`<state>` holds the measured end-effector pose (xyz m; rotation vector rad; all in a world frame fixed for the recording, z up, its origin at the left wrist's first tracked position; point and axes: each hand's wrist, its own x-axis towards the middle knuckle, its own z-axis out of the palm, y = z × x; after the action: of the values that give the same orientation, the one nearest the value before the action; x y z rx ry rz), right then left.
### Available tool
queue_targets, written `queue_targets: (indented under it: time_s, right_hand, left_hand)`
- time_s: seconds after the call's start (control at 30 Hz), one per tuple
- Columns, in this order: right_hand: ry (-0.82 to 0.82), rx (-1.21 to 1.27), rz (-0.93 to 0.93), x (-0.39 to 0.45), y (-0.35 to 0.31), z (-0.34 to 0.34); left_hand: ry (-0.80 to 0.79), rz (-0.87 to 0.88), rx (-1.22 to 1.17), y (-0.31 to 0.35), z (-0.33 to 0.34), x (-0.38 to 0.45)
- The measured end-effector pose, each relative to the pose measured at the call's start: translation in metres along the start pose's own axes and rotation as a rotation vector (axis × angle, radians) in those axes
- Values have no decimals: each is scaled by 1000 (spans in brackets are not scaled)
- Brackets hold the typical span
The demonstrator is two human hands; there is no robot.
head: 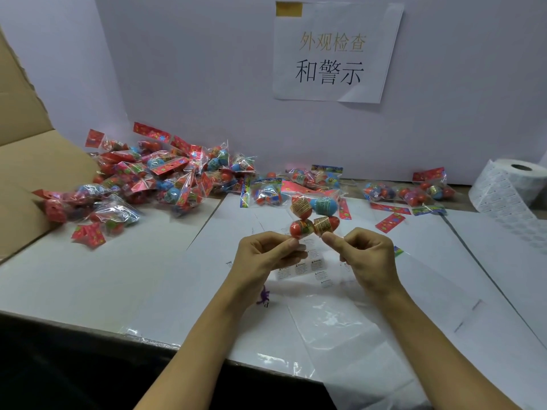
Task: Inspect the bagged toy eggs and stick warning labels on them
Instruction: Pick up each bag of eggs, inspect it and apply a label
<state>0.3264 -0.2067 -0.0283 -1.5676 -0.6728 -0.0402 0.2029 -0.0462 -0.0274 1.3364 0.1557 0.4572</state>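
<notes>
Clear cellophane wraps the bag of toy eggs [313,216] held up over the middle of the white work table [88,279], three red eggs and one blue egg showing through the film. The left hand [263,257] pinches the bag's lower edge between thumb and curled fingers, and the right hand [365,255] pinches the same edge just beside it, so the pack stands tilted between the two with its printed header card pointing away from the person. Directly below the hands lies a strip of warning labels [305,266] on its backing; whether one is already stuck to the held pack cannot be told. To the left a heap of bagged eggs [154,179] spills out beside an open cardboard box [32,164], while a smaller group of packs [411,192] rests to the right, near a large roll of labels [509,187]. A paper sign [334,51] with Chinese characters is taped to the partition behind. Judging by the sizes of the two lots, most of the work is probably left: the big left-hand heap looks like stock awaiting checking and the few right-hand packs like finished ones, though no labels can be made out on either at this range.
</notes>
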Motion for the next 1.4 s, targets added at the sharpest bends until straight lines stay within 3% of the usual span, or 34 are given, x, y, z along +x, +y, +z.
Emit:
queue_targets:
  time_s: [0.23, 0.37, 0.53, 0.67, 0.8, 0.87, 0.97, 1.07, 1.2, 1.4]
  right_hand:
    - [121, -66, -12, -2, 5, 0]
    - [186, -110, 21, -5, 10, 0]
    - [21, -43, 93, -11, 5, 4]
    - [-195, -3, 156, -19, -5, 10]
    - [-231, 103, 194, -20, -8, 10]
    - [-215, 208, 233, -19, -9, 8]
    - [-174, 330, 279, -17, -12, 5]
    - [-190, 412, 337, -14, -13, 2]
    - [-299, 464, 385, -13, -14, 0]
    - [-393, 376, 386, -15, -11, 3]
  left_hand:
    - [4, 8, 30, -6, 3, 1]
    - [114, 118, 132, -14, 3, 3]
    - [198, 302, 440, -21, 4, 1]
    - [62, 394, 593, -19, 7, -2]
    - [-136, 458, 710, -16, 4, -5]
    - [-147, 460, 668, -15, 6, -5]
    - [12, 421, 495, -13, 8, -3]
    - [177, 190, 333, -9, 5, 1]
    - [48, -149, -71, -5, 5, 4]
    - [-35, -139, -130, -5, 6, -1]
